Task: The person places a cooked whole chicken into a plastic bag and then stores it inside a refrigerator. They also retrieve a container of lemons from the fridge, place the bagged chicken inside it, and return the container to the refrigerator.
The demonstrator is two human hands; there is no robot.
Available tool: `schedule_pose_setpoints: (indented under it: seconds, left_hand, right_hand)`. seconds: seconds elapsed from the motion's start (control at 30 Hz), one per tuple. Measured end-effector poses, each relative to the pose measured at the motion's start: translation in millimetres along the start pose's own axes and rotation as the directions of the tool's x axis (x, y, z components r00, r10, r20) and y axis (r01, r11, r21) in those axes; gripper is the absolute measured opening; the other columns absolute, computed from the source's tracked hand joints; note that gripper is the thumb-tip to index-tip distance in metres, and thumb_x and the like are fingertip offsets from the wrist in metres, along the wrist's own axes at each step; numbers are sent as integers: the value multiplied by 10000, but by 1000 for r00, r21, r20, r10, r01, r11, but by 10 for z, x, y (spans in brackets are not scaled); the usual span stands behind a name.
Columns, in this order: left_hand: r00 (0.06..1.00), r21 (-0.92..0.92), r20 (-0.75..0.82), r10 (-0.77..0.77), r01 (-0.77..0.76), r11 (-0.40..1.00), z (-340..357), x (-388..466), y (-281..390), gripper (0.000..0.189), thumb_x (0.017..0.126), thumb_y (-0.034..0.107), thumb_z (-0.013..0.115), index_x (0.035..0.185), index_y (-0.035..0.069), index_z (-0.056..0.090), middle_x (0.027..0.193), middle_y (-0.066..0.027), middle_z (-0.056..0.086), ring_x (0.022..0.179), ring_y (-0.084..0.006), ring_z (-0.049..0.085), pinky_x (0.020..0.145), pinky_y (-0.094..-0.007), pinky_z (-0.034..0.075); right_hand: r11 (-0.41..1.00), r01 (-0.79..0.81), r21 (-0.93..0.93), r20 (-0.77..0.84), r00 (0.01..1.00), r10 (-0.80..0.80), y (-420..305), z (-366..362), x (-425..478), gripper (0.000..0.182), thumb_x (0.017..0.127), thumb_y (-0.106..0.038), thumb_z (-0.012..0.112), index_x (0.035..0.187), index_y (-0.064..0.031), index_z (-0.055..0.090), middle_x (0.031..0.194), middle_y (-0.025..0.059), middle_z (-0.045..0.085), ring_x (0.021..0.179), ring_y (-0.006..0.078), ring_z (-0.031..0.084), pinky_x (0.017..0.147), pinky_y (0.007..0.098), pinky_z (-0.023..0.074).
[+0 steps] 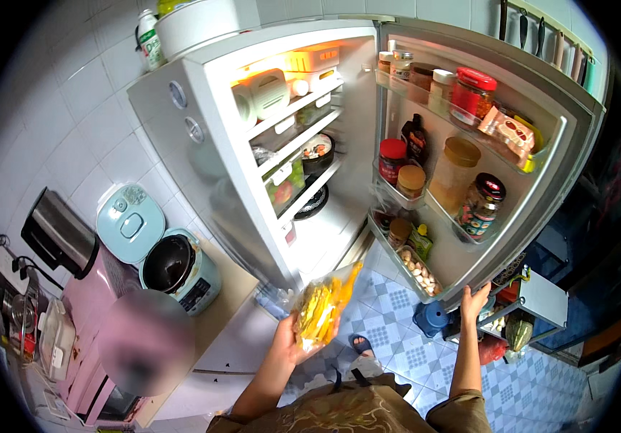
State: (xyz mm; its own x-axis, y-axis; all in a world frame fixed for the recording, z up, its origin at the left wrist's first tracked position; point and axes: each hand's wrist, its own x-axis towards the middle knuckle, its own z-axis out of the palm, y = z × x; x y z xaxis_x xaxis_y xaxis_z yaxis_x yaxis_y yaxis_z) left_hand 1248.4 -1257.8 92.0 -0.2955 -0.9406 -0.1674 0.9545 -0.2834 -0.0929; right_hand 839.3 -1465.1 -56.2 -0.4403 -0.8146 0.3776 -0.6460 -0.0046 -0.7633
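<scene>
In my left hand (287, 338) is a clear plastic bag of yellow food (321, 311), held in front of the open refrigerator (218, 162). What the food is, I cannot tell for sure. My right hand (474, 301) grips the lower outer edge of the refrigerator door (537, 216), which stands swung wide to the right. Lit shelves (302, 143) inside carry plastic containers, a dark bowl of food (318, 151) and, lower down, a black patterned dish (313, 203). Jars, bottles and a tray of garlic (418, 273) fill the door racks.
On the left counter a blue rice cooker (180, 270) has its lid up, beside an electric kettle (61, 233) and a pink appliance (88, 303). A blue stool (430, 318) and a metal rack (537, 303) with vegetables stand below the door. My sandalled foot (362, 344) rests on blue tiles.
</scene>
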Motion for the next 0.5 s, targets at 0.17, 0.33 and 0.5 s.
schedule_pose_setpoints:
  seconds: [0.17,0.33,0.5]
  left_hand:
    - [944,537,-149,295,-173,826,-140,303,115,454,891,189,403,1286,-36,383,1217,-227,488,1082,-358,524,891,-466,455]
    - [811,756,-40,583,-357,548,82,867,103,433,835,5,537,1249,-23,414,1177,-133,529,1080,-238,543,907,-361,459]
    - [605,886,61,794,-399,237,-122,1438,182,425,836,27,565,1234,-13,421,1157,-90,533,1045,-181,536,912,-315,433]
  right_hand:
    - [921,-94,377,-97,985,140,392,501,224,500,744,-67,625,1192,47,434,1083,172,559,959,302,536,852,356,425]
    - [467,-866,179,975,218,31,-1813,900,-817,699,858,-526,506,1379,-122,271,1221,161,497,1033,293,538,798,405,500]
    - [389,-851,354,928,270,-255,-2592,1576,-846,483,915,-238,549,1315,-30,375,1088,74,562,920,121,538,745,247,467]
